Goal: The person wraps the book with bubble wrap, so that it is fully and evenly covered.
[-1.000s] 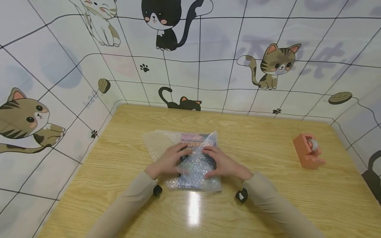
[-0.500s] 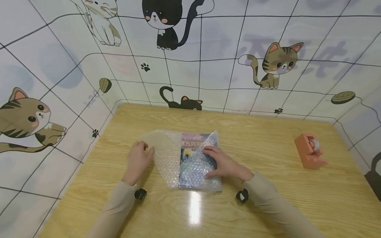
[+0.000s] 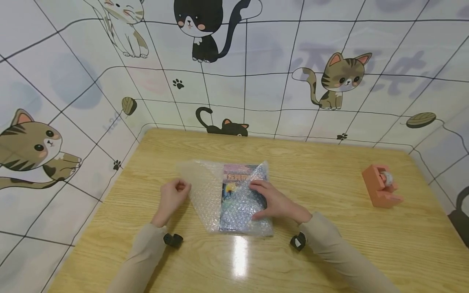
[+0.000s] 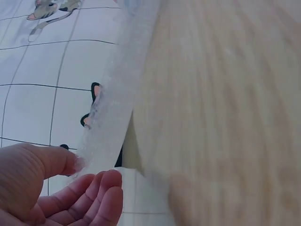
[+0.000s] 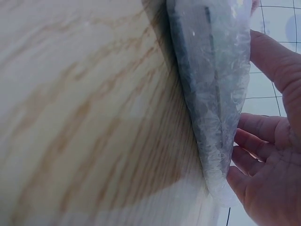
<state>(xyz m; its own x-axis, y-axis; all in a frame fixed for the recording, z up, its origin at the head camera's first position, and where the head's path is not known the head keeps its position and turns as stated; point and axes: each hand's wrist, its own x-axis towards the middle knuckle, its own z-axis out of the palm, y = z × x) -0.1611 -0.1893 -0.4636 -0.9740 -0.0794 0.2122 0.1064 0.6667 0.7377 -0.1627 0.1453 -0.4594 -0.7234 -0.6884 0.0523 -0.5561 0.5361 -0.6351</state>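
Observation:
A book with a colourful cover lies on the table, partly wrapped in bubble wrap. One sheet of the wrap folds diagonally over its right part, while a loose flap spreads to the left. My left hand pinches the left edge of that flap; in the left wrist view, the thumb and fingers of this hand meet at the wrap's edge. With fingers spread, my right hand rests on the wrapped right side of the book. The right wrist view shows its fingertips touching the wrap.
An orange tape dispenser with a roll of tape stands at the right of the wooden table. Behind and at the sides hangs a cat-patterned cloth. A small black device sits on each wrist.
My left hand has moved left from the top of the book to the outer edge of the loose flap, and its fingers have closed there. The right hand has stayed in place.

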